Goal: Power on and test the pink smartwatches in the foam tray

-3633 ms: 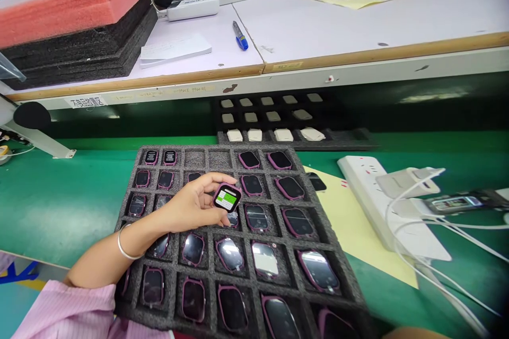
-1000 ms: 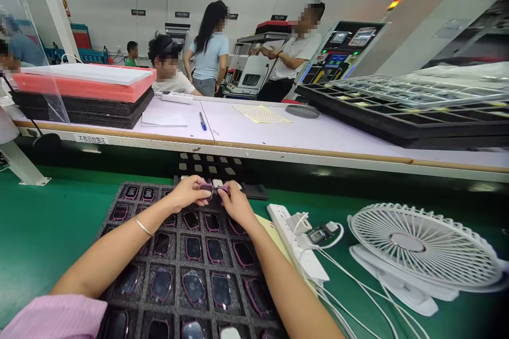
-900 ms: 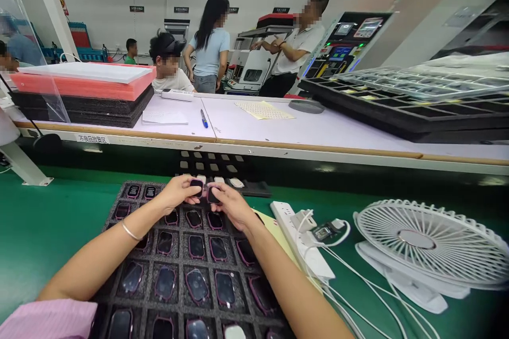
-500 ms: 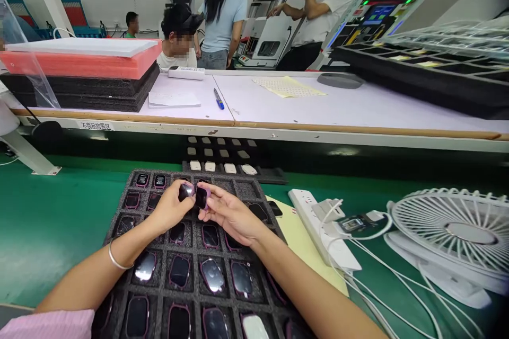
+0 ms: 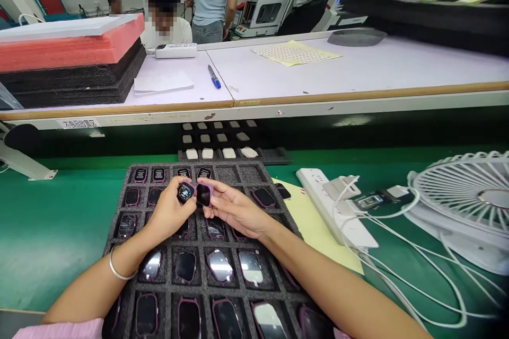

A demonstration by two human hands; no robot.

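My left hand [image 5: 172, 209] has its fingers closed round a smartwatch body [image 5: 185, 192] whose round face is lit with coloured graphics. Close beside it, my right hand [image 5: 234, 209] pinches a second smartwatch body [image 5: 204, 194] in a purple frame with a dark screen. The two watches are nearly edge to edge; whether they touch I cannot tell. Both hands hover over a dark grey foam tray [image 5: 165, 246] with square pockets. Purple-framed watch bodies, such as a dark one [image 5: 185, 266], lie in most pockets. Several in the far row [image 5: 159, 175] show white text.
A white power strip [image 5: 338, 212] with chargers and loose cables lies right of the tray, beside a white fan [image 5: 465, 201]. Behind the tray runs a raised shelf [image 5: 278, 79] with stacked foam [image 5: 71, 53] and a pen [image 5: 213, 77]. Other people are beyond it.
The view has tipped downward and shifted slightly. The watch in my left hand now shows a lit face where it was dark and glossy. Both hands keep their holds.
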